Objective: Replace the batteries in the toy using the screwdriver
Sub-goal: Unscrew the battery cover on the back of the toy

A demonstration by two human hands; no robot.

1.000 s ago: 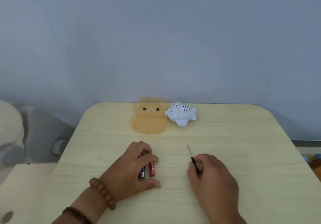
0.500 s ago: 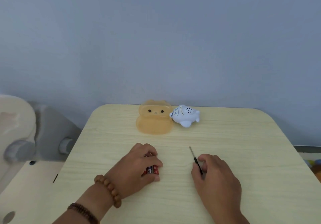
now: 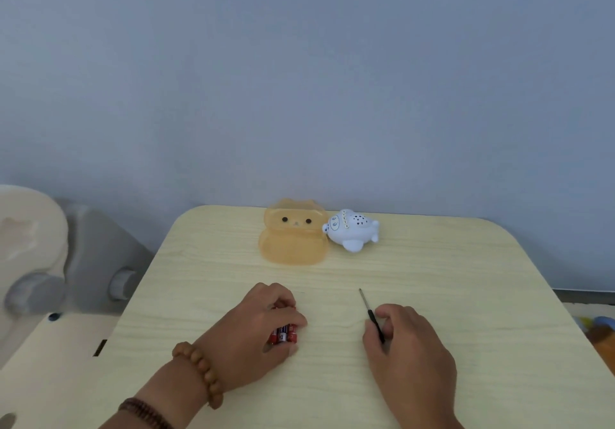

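The fingers (image 3: 279,299) of the left hand (image 3: 248,335) curled over a small cluster of cylindrical batteries (image 3: 283,334), their red and dark-blue wrappers showing between fingertips and thumb, the hand resting low on the surface (image 3: 449,272). How many batteries it gripped could not be told.

The right hand (image 3: 411,353) lay alongside, well apart from the left, its fingers (image 3: 386,312) bent narrowly around the black handle of a slim screwdriver (image 3: 372,315). The thin metal shaft pointed away from the person and slightly left, low over the surface; whether it touched could not be told.

The toy (image 3: 352,231), a white rounded plastic aeroplane with dotted speaker holes and a row of small buttons, sat at the far edge, untouched. Its nose touched a translucent orange case (image 3: 293,245) shaped like a bear, with two dark eyes and small ears.

A bracelet of round wooden beads (image 3: 199,370) circled the left wrist, with a darker, finer-beaded band (image 3: 146,410) further up the forearm.

The surface was pale wood-grain laminate with rounded corners, set against a matt blue-grey wall (image 3: 299,79). A cream and grey moulded piece of furniture (image 3: 83,245) stood at the left.
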